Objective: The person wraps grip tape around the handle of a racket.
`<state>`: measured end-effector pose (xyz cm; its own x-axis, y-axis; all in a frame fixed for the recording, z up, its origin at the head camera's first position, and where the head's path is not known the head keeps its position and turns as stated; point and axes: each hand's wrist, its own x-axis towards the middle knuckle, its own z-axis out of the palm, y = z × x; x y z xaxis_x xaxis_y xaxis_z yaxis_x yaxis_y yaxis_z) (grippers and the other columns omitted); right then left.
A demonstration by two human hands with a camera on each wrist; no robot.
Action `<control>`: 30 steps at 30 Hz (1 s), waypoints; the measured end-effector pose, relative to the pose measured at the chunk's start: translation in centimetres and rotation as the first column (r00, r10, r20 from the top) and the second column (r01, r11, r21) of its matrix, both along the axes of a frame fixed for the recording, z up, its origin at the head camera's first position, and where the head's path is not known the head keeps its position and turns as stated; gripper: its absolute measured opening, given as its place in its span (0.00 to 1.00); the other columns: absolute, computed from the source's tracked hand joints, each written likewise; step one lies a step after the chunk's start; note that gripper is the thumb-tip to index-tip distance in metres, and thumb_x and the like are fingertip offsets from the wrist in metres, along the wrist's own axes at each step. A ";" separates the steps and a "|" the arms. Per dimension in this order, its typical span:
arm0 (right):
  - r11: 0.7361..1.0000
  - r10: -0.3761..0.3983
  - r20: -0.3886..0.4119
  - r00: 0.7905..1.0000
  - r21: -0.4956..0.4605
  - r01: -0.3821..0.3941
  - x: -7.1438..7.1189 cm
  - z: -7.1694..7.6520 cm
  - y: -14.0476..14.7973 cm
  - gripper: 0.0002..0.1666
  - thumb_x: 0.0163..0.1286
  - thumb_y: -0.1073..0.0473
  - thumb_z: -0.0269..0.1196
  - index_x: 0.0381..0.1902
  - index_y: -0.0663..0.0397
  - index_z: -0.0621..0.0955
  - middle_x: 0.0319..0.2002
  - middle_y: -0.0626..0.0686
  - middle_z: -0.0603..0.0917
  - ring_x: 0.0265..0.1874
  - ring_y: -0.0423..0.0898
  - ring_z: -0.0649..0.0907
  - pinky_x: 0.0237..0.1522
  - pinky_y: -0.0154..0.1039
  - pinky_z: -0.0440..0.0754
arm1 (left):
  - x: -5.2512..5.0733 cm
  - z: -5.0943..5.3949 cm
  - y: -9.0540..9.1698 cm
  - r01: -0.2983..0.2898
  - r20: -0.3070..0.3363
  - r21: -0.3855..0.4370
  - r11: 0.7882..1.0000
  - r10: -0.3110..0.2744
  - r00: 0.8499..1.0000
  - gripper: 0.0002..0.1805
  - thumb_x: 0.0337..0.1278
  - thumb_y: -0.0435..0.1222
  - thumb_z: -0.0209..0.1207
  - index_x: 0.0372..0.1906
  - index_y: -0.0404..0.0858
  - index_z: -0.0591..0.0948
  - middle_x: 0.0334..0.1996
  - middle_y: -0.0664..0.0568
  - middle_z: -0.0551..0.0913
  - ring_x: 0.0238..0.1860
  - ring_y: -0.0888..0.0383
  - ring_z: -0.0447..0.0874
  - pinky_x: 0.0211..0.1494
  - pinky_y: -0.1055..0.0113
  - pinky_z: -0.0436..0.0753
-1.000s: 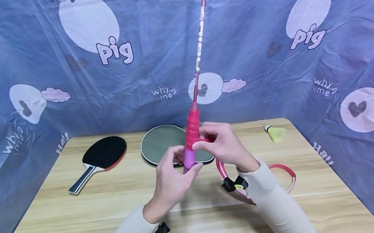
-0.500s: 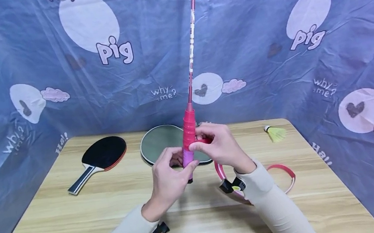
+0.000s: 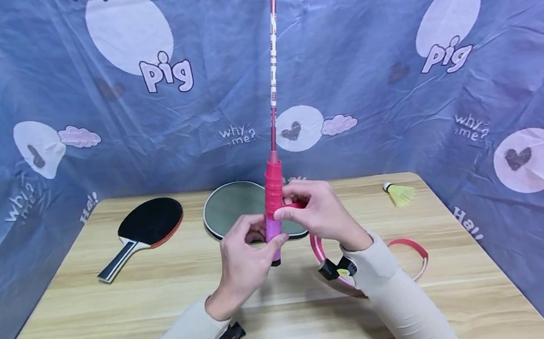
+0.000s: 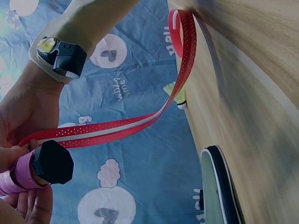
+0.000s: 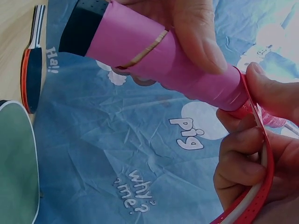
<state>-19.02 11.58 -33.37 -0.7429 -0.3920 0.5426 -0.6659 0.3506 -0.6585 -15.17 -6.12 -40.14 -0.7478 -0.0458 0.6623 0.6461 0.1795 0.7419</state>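
A badminton racket (image 3: 272,75) stands nearly upright between the hands, its head cut off by the top of the head view. Red grip tape (image 3: 273,187) covers the upper handle; purple wrap (image 5: 140,42) shows on the lower part, above a black butt cap (image 4: 55,161). The left hand (image 3: 243,256) grips the purple part between thumb and fingers. With thumb and fingers, the right hand (image 3: 315,210) pinches the red grip tape where it leaves the handle. The loose length of perforated tape (image 4: 107,135), with a white strip along it, trails down to the table.
On the wooden table (image 3: 117,333) lie a black-faced table tennis paddle (image 3: 150,223) at left and a green-grey paddle-shaped item (image 3: 235,204) behind the hands. A yellow shuttlecock (image 3: 399,194) lies at the right back. A blue printed curtain (image 3: 219,95) encloses the table.
The racket has tilted more upright, its shaft shifting left, and the black butt cap has come into sight below the left hand. Both hands have moved slightly left, keeping their holds.
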 end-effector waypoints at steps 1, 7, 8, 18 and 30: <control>1.000 0.006 0.014 1.000 -0.002 -0.006 0.0 0.0 0.0 0.10 0.56 0.63 0.77 0.36 0.55 0.87 0.23 0.48 0.71 0.23 0.40 0.68 0.23 0.29 0.63 | 0.0 0.0 0.0 0.001 0.001 0.001 1.000 -0.001 1.000 0.20 0.42 0.32 0.79 0.43 0.39 0.84 0.33 0.51 0.83 0.31 0.60 0.84 0.37 0.70 0.88; 0.999 0.036 0.092 0.995 -0.017 -0.035 -0.2 0.1 0.2 0.13 0.58 0.66 0.76 0.42 0.59 0.88 0.25 0.49 0.73 0.23 0.39 0.69 0.23 0.29 0.65 | -0.1 0.0 0.0 0.011 0.000 0.006 1.000 -0.011 1.000 0.20 0.43 0.32 0.79 0.43 0.37 0.84 0.34 0.50 0.84 0.32 0.59 0.84 0.39 0.70 0.89; 0.999 0.042 0.104 0.994 -0.018 -0.040 -0.2 0.1 0.2 0.13 0.58 0.66 0.75 0.43 0.60 0.88 0.25 0.49 0.73 0.23 0.38 0.69 0.23 0.29 0.65 | -0.1 -0.1 -0.1 0.014 0.001 0.008 1.000 -0.014 1.000 0.20 0.43 0.31 0.79 0.43 0.37 0.84 0.34 0.49 0.84 0.32 0.59 0.84 0.39 0.70 0.89; 0.995 0.101 0.147 0.984 -0.016 -0.099 -0.2 0.4 0.2 0.10 0.60 0.68 0.73 0.41 0.62 0.87 0.25 0.49 0.74 0.22 0.36 0.67 0.23 0.28 0.63 | -0.1 -0.4 -0.1 0.078 -0.002 0.052 0.996 -0.078 0.997 0.18 0.47 0.30 0.76 0.45 0.35 0.85 0.38 0.46 0.85 0.34 0.61 0.85 0.41 0.69 0.89; 0.991 0.130 0.173 0.976 0.001 -0.132 0.1 0.7 0.9 0.06 0.62 0.67 0.72 0.38 0.59 0.87 0.23 0.53 0.74 0.22 0.36 0.69 0.23 0.29 0.65 | 0.0 -0.3 -0.5 0.245 -0.039 0.047 0.968 -0.243 0.969 0.16 0.55 0.25 0.69 0.50 0.29 0.84 0.41 0.39 0.85 0.37 0.63 0.83 0.44 0.70 0.88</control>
